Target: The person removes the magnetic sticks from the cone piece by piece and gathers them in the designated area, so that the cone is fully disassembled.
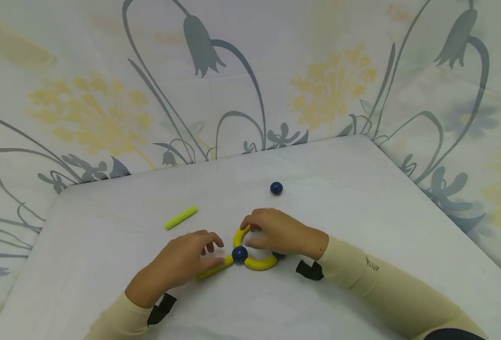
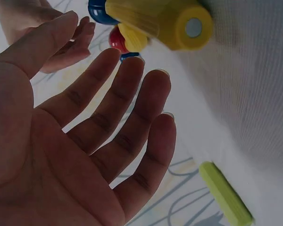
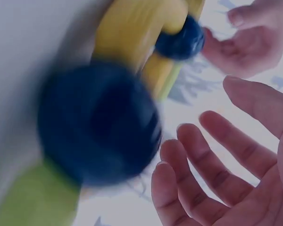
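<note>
On the white table (image 1: 352, 307), the right hand (image 1: 282, 232) and left hand (image 1: 181, 261) are loosely spread, grips wide, near two joined yellow curves (image 1: 259, 264) and their yellow stick (image 1: 217, 269). Farther back lie a green stick (image 1: 181, 217) and, rightward, a blue ball (image 1: 276, 188).

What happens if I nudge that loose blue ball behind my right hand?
The loose ball will probably roll easily, being round and touching no other piece. Its glossy surface may feel slippery to pinch. Its smooth, even outline suggests it's stiff rather than squashy.

The blue ball (image 1: 239, 255) looks glossy, the yellow rod (image 1: 214, 270) smooth plastic.
</note>
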The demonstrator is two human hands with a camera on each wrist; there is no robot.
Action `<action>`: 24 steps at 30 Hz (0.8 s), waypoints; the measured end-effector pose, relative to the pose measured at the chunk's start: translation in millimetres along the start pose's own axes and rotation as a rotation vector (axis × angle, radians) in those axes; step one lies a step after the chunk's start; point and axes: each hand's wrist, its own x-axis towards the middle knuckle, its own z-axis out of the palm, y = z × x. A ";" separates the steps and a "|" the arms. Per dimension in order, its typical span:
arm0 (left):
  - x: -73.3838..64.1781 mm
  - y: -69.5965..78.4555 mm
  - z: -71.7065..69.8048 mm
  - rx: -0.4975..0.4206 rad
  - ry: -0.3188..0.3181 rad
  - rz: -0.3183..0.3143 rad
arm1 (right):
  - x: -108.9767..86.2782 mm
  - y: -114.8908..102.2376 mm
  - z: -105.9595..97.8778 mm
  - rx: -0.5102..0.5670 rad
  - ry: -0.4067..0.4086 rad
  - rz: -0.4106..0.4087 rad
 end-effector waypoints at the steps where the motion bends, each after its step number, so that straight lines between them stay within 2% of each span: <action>1: 0.2 -0.2 1.6 0.001 -0.005 0.012 | -0.5 -2.9 2.5 0.002 -0.011 -0.006; 7: 1.5 -0.1 9.4 0.005 -0.037 0.055 | -0.7 -11.2 14.1 -0.026 -0.064 -0.013; 13: -0.5 1.2 14.0 0.015 -0.047 0.079 | -0.7 -12.3 19.8 -0.030 -0.066 -0.063; 18: -0.6 1.3 15.9 0.025 -0.038 0.086 | -0.4 -10.6 23.5 -0.042 -0.064 -0.086; 24: -0.3 2.6 16.1 0.024 -0.038 0.081 | 0.0 -9.5 24.7 -0.048 -0.066 -0.073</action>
